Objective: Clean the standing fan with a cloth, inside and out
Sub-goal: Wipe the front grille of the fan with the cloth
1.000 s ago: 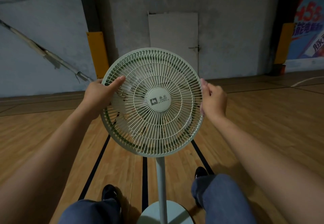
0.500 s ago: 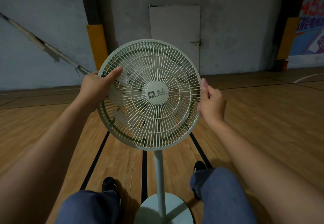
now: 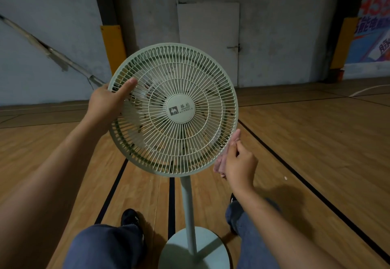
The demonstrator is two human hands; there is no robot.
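Observation:
A pale green standing fan [image 3: 181, 109] faces me, its round front grille tilted up on a thin pole [image 3: 188, 207] above a round base [image 3: 193, 252]. My left hand [image 3: 105, 105] grips the grille's left rim, thumb lying across the front bars. My right hand [image 3: 240, 163] holds a pink cloth [image 3: 223, 163] against the lower right rim of the grille. The blades show dimly behind the bars.
I stand on a wooden court floor [image 3: 306, 142] with black lines. My two shoes and blue trouser legs flank the fan base. A grey wall with a white door [image 3: 207, 43] and yellow padded posts [image 3: 113, 45] lies behind.
My right hand has slid down the grille's right rim to its lower right with the cloth. The left hand keeps its hold on the left rim. The view has dipped slightly.

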